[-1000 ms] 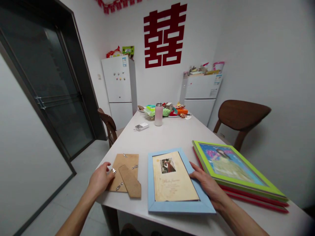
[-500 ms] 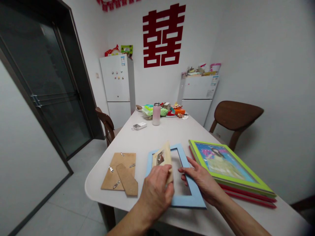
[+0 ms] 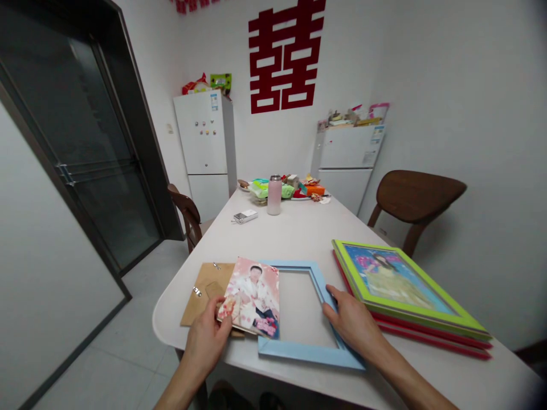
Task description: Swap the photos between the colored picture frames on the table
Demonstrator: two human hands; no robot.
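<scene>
My left hand (image 3: 208,331) pinches the lower left corner of a pink photo (image 3: 256,293) of a figure in light clothes. The photo slants over the left side of an upturned-looking light blue picture frame (image 3: 310,354), whose opening shows bare tabletop. It also partly covers a brown backing board (image 3: 197,304) with metal clips and a stand, lying at the left. On the right side of the blue frame, my right hand (image 3: 356,322) is closed, thumb on top and fingers partly hidden.
A stack with a lime green picture frame (image 3: 427,319) over red ones lies close on the right. Farther back on the white table (image 3: 299,233) are a pink bottle (image 3: 274,196), a small silver device (image 3: 245,216) and a heap of packets (image 3: 261,188). A wooden chair (image 3: 421,193) stands right.
My left hand has moved left with the sheet, which now shows its pink photo side instead of a cream side. The blue frame lies flatter, still in my right hand.
</scene>
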